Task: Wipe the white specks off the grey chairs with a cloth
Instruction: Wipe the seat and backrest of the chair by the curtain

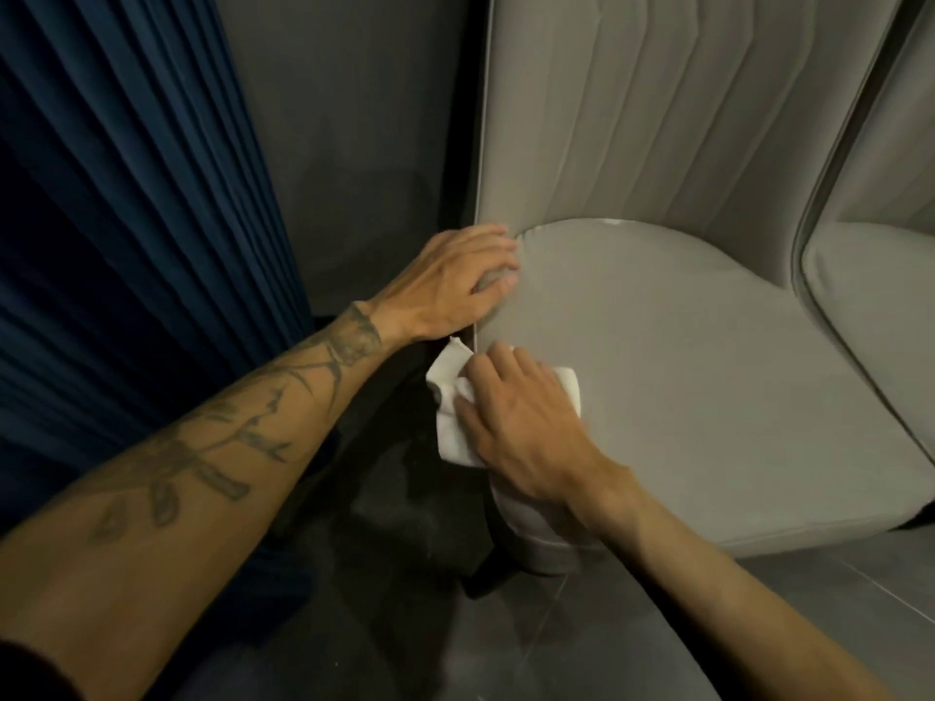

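Pressing cloth [452, 433] on chair [683, 376], right hand [521, 422]

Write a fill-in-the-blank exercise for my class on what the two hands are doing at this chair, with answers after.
1. The right hand presses a ____ cloth onto the left edge of the seat.
2. The left hand touches the ____ chair at the seat's back corner.
3. Left of the chair hangs a dark ____ curtain.
4. The tattooed forearm belongs to the ____ hand.
Answers: white, grey, blue, left.
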Demonstrator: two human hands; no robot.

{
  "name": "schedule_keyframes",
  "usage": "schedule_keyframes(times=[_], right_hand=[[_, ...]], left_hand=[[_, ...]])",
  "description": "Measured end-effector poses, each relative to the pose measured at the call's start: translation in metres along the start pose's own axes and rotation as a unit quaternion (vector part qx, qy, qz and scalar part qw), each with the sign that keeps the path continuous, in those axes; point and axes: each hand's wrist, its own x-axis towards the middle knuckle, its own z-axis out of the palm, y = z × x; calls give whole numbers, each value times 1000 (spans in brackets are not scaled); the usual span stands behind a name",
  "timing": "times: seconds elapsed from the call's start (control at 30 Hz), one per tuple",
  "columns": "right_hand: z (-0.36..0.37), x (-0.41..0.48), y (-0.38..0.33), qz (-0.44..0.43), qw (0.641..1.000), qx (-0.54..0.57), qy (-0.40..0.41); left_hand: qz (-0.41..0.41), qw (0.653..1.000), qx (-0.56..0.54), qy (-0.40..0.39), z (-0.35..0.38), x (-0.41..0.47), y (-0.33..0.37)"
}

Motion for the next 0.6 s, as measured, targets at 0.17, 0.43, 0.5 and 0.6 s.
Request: schedule_keyframes(times=[0.17,0.43,0.5,0.6], right_hand=[[-1,71,20,110,994,4,-14],[6,36,8,52,999,-11,-6],[3,62,14,103,995,-4,-8],[1,88,22,134,991,2,-7]], left_hand=[[31,982,151,110,-33,24,-2],[46,957,255,130,-64,76,-19],[40,956,257,137,-66,88,-21],[50,953,264,142,-63,94,-29]])
